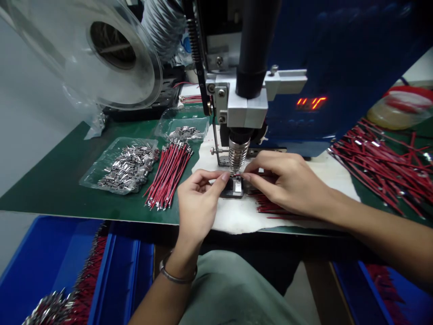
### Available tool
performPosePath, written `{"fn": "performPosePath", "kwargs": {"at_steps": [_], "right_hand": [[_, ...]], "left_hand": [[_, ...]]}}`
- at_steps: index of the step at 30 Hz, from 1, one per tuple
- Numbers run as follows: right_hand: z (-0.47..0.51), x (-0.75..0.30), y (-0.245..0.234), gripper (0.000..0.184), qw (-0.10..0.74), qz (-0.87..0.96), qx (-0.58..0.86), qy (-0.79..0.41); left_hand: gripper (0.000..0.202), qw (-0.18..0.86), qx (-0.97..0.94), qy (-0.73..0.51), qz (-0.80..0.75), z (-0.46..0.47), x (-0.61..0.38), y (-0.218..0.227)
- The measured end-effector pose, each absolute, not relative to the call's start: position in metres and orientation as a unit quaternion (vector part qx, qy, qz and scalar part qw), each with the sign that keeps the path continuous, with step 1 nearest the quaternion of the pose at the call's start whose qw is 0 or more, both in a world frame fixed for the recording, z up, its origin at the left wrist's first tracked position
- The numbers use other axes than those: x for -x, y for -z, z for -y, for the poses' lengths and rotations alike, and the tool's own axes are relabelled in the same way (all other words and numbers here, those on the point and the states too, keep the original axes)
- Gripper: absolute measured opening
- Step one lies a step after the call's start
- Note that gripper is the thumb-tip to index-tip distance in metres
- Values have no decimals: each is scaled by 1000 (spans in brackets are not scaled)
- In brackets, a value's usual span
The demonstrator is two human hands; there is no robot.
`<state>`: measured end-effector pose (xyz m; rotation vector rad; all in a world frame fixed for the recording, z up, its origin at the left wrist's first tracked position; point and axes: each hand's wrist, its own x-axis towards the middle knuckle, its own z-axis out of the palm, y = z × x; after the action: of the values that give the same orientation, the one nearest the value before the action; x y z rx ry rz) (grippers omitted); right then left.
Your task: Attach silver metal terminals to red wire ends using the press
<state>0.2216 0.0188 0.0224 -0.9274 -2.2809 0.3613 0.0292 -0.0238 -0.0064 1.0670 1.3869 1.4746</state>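
**Pinching a red wire (236,174) beneath the press (238,151)**

The left hand (198,201) and the right hand (287,180) each close thumb and forefinger on the red wire, which lies on the block (235,188) directly under the press. Its long axis runs side to side — one end toward each hand, both equally near. Which end leads cannot be told.
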Motion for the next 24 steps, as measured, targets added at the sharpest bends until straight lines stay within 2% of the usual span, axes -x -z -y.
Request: {"fn": "performPosePath", "kwargs": {"at_steps": [4,7,16,24], "right_hand": [[-21,-224,-22,7,325,882,311,-140],[-22,-226,-23,13,317,893,289,-136],[-24,-229,-23,14,286,897,302,-150],[-25,-230,-26,17,298,900,283,-146]], "left_hand": [[21,417,-420,-585,-554,25,-28,6],[20,436,-414,-587,-542,27,-28,8],[18,449,-391,-641,-485,34,-16,5],[18,217,-332,-595,-699,82,31,-26]]}}
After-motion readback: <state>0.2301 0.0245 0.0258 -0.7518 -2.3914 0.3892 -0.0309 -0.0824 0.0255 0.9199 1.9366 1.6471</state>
